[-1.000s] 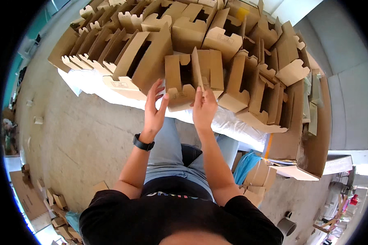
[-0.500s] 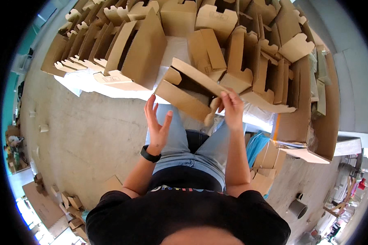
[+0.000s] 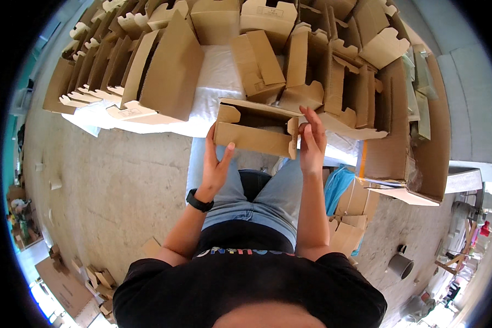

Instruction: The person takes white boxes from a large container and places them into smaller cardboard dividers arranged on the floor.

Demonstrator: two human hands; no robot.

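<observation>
A small open-topped cardboard box (image 3: 254, 140) is held in front of me above my lap, its long side toward me and flaps at both ends. My left hand (image 3: 215, 168) grips its left end, thumb on the near wall and fingers round the far side. At the right end, beside the end flap, my right hand (image 3: 312, 148) has its fingers apart and slightly bent; whether a fingertip touches the box is hard to make out. The inside of the box is dark, and its bottom is mostly hidden.
Beyond the box, a table with a white cover (image 3: 218, 71) carries many open cardboard boxes (image 3: 172, 71). A large carton (image 3: 385, 158) stands at the right, with blue plastic (image 3: 338, 188) below it. A dark bin (image 3: 402, 265) sits on the floor.
The box has turned from slanted to nearly level across my view. My left hand, free before, has taken its left end; my right hand has loosened from the right corner.
</observation>
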